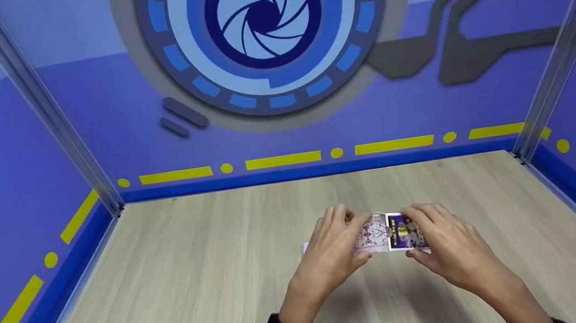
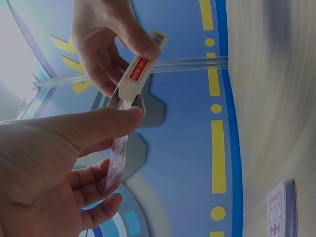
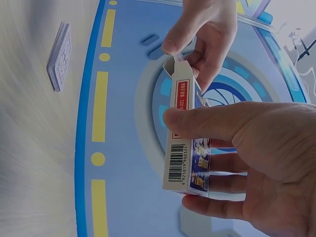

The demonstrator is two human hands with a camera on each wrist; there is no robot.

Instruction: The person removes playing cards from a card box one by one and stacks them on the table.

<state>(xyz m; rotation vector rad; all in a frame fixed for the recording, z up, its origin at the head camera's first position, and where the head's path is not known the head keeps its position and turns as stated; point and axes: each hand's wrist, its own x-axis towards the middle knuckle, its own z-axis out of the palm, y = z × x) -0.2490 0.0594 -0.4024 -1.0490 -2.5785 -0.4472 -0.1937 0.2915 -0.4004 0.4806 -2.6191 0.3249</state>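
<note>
card box [image 1: 404, 231] between both hands, above table [image 1: 171, 290]

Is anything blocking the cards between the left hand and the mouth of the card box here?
Nothing visible blocks them. The left hand pinches the cards right at the open end of the card box, which the right hand grips. The flap is folded back. A separate stack of cards lies aside on the table.

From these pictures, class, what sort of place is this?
Probably a staged recording booth: printed blue walls, a big lens graphic, and a bare wood-look tabletop.
</note>
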